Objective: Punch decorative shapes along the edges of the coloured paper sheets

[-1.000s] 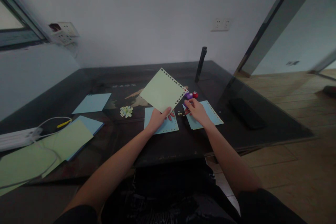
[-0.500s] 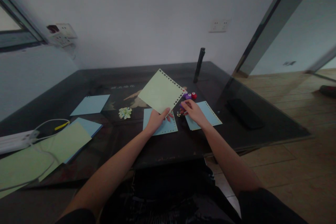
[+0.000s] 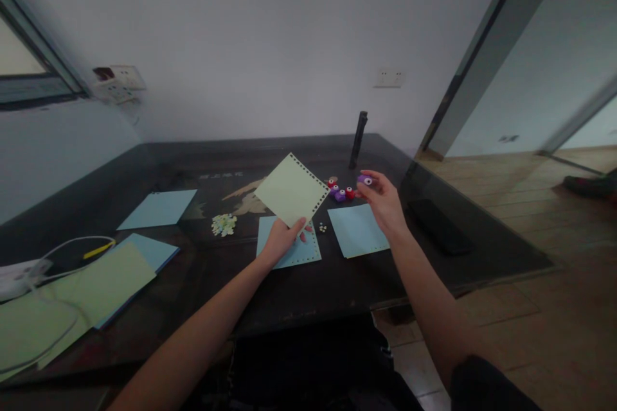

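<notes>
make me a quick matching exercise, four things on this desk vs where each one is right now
Things:
1. green punched sheet
2. purple punch
3. paper dots pile
4. black phone

Places:
A. flat on the table, right of the blue sheets
B. pinched in the right hand
C. held up by the left hand
D. on the table, left of the left hand

Pairs: 1-C, 2-B, 3-D, 4-A

dim, bluish cast | daylight from right doorway — soft shadows | edges bowed, smeared — slight blur
</notes>
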`<action>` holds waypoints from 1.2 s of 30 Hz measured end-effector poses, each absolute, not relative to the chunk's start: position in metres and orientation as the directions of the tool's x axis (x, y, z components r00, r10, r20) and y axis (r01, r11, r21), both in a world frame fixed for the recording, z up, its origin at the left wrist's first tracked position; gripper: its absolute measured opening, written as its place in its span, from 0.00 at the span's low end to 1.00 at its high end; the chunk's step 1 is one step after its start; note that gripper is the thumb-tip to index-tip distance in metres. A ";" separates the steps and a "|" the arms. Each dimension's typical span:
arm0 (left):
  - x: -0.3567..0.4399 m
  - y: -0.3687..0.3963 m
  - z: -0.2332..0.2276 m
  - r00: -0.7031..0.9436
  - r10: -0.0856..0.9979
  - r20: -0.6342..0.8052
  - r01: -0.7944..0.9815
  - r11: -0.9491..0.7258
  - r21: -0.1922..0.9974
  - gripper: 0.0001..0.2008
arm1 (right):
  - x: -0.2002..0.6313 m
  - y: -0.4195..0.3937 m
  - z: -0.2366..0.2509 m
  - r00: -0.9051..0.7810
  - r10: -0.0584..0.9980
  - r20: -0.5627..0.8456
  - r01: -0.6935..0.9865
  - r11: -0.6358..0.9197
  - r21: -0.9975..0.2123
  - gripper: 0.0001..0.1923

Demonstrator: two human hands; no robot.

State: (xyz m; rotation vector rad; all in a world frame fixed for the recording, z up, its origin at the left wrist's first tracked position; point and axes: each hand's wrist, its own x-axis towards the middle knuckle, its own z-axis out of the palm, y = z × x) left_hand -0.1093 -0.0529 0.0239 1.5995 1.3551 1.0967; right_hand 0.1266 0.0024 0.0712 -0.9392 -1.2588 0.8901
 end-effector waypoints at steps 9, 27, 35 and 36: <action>-0.115 -0.049 0.018 0.010 0.989 0.147 0.400 -0.139 0.906 0.14 | 0.163 0.076 0.040 0.065 0.971 0.232 0.362 0.193 -0.912 0.16; -0.110 -0.053 0.029 0.064 0.990 0.128 0.443 -0.143 0.885 0.08 | 0.165 0.145 0.005 0.067 0.987 0.145 0.767 0.042 -0.640 0.11; -0.108 -0.056 0.028 0.113 0.989 0.094 0.386 -0.131 0.913 0.08 | 0.160 0.161 0.002 -0.022 0.995 0.096 0.678 0.085 -0.730 0.13; -0.108 -0.056 0.027 0.114 0.989 0.089 0.381 -0.126 0.916 0.08 | 0.159 0.161 0.002 -0.030 0.995 0.099 0.667 0.094 -0.739 0.14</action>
